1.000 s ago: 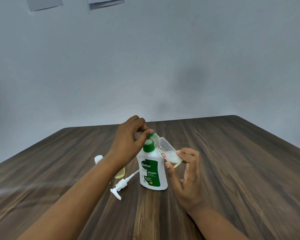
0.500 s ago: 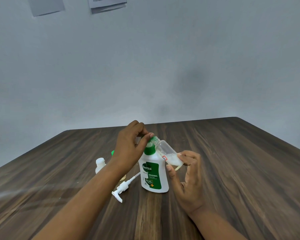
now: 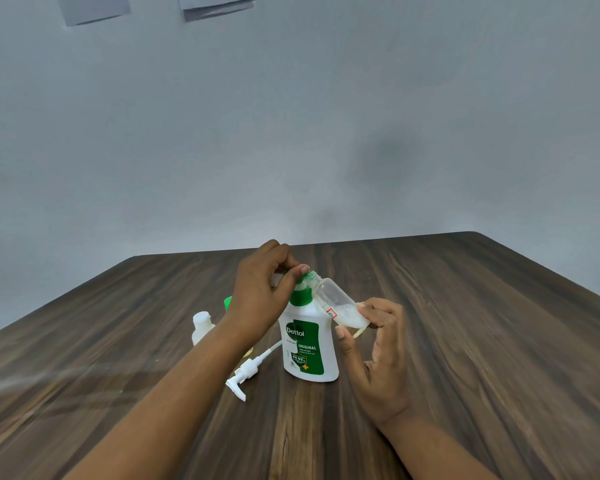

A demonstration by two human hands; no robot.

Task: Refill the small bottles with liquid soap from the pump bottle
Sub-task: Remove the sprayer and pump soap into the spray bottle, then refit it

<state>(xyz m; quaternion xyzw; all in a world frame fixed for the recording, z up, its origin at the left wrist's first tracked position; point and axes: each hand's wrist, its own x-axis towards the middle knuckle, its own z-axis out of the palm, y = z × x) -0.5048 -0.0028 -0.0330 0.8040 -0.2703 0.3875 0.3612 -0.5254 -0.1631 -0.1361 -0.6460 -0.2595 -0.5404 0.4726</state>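
Observation:
A white Dettol pump bottle with a green neck stands upright on the wooden table, its pump taken off. My left hand curls around the green neck, thumb at its top. My right hand pinches the base of a small clear bottle. This bottle is tilted, its open mouth up against the top of the pump bottle's neck. A little pale liquid sits at its lower end. The removed white pump head lies on the table to the left of the pump bottle.
Behind my left forearm stands a small bottle with a white cap. A green cap and part of a yellowish bottle show beside the arm. Two papers hang on the grey wall at the top.
Hands and bottles keep the same hold and pose. The view has shifted slightly, so the white-capped small bottle and the green cap now show more beside my left arm.

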